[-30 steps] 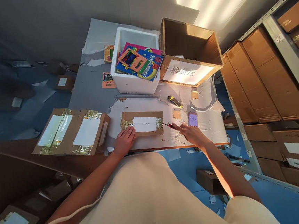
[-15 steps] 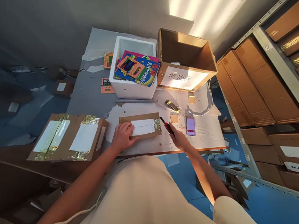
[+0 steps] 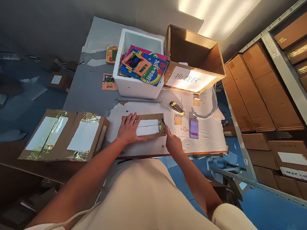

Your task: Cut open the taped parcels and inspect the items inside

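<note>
A small flat cardboard box (image 3: 155,133) lies in front of me, with a white label across its top and shiny tape at its right end. My left hand (image 3: 130,129) rests flat on its left end, fingers spread. Gripped in my right hand (image 3: 173,142) is a utility knife (image 3: 164,122), its dark tip at the taped right end of the box. Most of the knife is hidden by the hand. Farther back on the table lies a second, black and yellow cutter (image 3: 177,107), and right of my hand is a phone (image 3: 193,128).
Behind stand a white foam box (image 3: 140,89) of colourful booklets and an open carton (image 3: 194,59) with a handwritten sheet. A larger taped carton (image 3: 87,135) sits at the left. Shelving (image 3: 280,61) with stacked cartons rises at the right. A white cable (image 3: 209,115) curves across the table.
My right hand has moved left, bringing the knife from beside the box onto its right end. My left hand has shifted slightly and its fingers have spread out over the box.
</note>
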